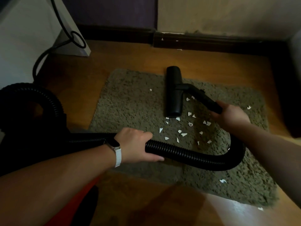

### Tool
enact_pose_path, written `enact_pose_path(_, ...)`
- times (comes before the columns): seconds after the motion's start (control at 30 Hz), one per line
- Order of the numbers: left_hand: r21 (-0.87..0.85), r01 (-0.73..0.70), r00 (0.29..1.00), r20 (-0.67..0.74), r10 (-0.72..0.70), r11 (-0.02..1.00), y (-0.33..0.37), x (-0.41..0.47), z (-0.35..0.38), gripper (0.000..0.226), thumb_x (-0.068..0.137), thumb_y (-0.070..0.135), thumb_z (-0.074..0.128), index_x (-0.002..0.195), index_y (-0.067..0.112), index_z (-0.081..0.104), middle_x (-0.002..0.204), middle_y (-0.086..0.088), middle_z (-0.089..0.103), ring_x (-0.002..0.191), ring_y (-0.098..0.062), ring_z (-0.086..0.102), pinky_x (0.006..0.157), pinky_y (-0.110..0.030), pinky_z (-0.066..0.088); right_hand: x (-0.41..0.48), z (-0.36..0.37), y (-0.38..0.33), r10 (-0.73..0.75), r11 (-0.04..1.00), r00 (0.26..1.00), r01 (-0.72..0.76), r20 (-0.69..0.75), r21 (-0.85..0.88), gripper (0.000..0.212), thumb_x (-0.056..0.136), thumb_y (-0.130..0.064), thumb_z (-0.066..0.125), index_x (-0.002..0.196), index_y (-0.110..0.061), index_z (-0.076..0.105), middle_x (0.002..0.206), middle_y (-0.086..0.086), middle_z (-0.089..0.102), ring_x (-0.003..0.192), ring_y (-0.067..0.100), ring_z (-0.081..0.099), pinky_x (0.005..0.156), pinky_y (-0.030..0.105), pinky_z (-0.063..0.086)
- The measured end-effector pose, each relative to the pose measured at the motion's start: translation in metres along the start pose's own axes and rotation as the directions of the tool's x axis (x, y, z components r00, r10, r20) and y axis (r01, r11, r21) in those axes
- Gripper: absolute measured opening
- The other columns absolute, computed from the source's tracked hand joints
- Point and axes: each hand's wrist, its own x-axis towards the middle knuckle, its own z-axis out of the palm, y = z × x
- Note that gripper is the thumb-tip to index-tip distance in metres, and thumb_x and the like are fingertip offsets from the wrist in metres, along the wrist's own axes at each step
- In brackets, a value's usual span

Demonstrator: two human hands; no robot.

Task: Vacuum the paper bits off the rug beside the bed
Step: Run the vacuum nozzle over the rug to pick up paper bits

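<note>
A single view, from a camera on the person's head, faces forward and steeply down at the floor (78, 82). The wide lens bows the edges. Both forearms cross the bottom corners, so the left hand (135, 144), right hand (231, 115) and hose (187, 154) sit close below it. The rug (130, 103) fills the middle; the wall (211, 13) lies farthest, along the top.
</note>
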Motion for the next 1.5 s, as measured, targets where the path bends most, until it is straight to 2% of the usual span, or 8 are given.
enact_pose_path(0.23,-0.020,0.007,0.999,0.053,-0.006,1.000,0.005,0.000,-0.003,0.063,0.070,0.091,0.035,0.084,0.031,0.045,0.073,0.014,0.051,0.067,-0.006,0.055,0.064,-0.025,0.049,0.006,0.003,-0.009,-0.020,1.000,1.000,0.020,0.011,-0.006,0.030,0.096,-0.034,0.056,0.126,-0.030,0.054,0.081,0.000,0.062,0.066,0.022,0.064,0.063,0.045,0.061)
enact_pose_path(0.47,-0.029,0.020,0.996,0.093,-0.018,0.999,0.006,-0.003,-0.018,0.060,0.070,0.090,0.040,0.083,0.031,0.045,0.072,0.014,0.051,0.067,-0.005,0.054,0.065,-0.024,0.044,0.025,0.003,-0.051,-0.153,0.984,0.985,0.160,0.083,-0.077,0.035,0.096,-0.035,0.056,0.131,-0.034,0.050,0.076,-0.003,0.063,0.056,0.017,0.065,0.046,0.029,0.053)
enact_pose_path(0.77,0.031,0.012,0.999,0.032,-0.013,0.999,0.015,-0.020,-0.013,0.059,0.073,0.088,0.039,0.083,0.030,0.040,0.072,0.015,0.045,0.066,-0.009,0.048,0.062,-0.025,0.042,0.027,0.012,-0.090,-0.315,0.936,0.933,0.336,0.174,-0.105,0.027,0.097,-0.033,0.054,0.124,-0.033,0.051,0.082,-0.002,0.063,0.065,0.019,0.065,0.061,0.041,0.061)
enact_pose_path(0.9,0.010,0.041,0.999,0.004,-0.041,0.999,0.016,-0.023,-0.022,0.058,0.073,0.088,0.039,0.081,0.031,0.039,0.070,0.015,0.041,0.065,-0.007,0.047,0.062,-0.025,0.039,0.026,-0.004,-0.075,-0.289,0.943,0.942,0.310,0.168,-0.116,0.027,0.098,-0.034,0.055,0.125,-0.035,0.052,0.079,-0.003,0.065,0.061,0.017,0.066,0.054,0.033,0.058)
enact_pose_path(1.03,-0.021,0.114,0.993,-0.007,-0.114,0.993,0.023,-0.021,-0.035,0.059,0.071,0.091,0.036,0.083,0.033,0.043,0.073,0.015,0.048,0.069,-0.007,0.054,0.066,-0.026,0.046,0.023,-0.040,-0.051,-0.296,0.942,0.941,0.316,0.162,-0.110,0.029,0.098,-0.033,0.055,0.127,-0.031,0.054,0.076,-0.001,0.065,0.059,0.018,0.065,0.052,0.032,0.055)
enact_pose_path(1.27,-0.045,0.179,0.982,-0.048,-0.182,0.983,0.056,0.003,-0.050,0.058,0.071,0.090,0.035,0.085,0.034,0.042,0.077,0.014,0.052,0.072,-0.008,0.055,0.065,-0.028,0.046,0.015,-0.088,0.006,-0.291,0.837,0.935,0.351,0.201,-0.420,0.048,0.096,-0.045,0.054,0.142,-0.036,0.042,0.072,-0.005,0.062,0.054,0.012,0.063,0.042,0.026,0.051)
enact_pose_path(1.37,-0.024,0.196,0.978,-0.072,-0.197,0.980,0.065,0.010,-0.046,0.063,0.069,0.092,0.030,0.086,0.033,0.046,0.077,0.014,0.055,0.073,-0.008,0.058,0.068,-0.029,0.051,0.013,-0.089,0.037,-0.242,0.884,0.955,0.290,0.173,-0.366,0.053,0.097,-0.044,0.053,0.146,-0.032,0.038,0.068,-0.004,0.062,0.050,0.012,0.061,0.036,0.022,0.042)
enact_pose_path(1.5,0.009,0.156,0.950,-0.274,-0.148,0.988,0.072,0.020,-0.035,0.066,0.069,0.092,0.029,0.071,0.029,0.050,0.058,0.015,0.051,0.051,-0.009,0.053,0.048,-0.023,0.042,0.025,-0.081,0.073,-0.143,0.953,0.984,0.167,0.110,-0.252,0.042,0.097,-0.039,0.056,0.137,-0.033,0.046,0.065,0.000,0.063,0.044,0.014,0.061,0.032,0.020,0.041)
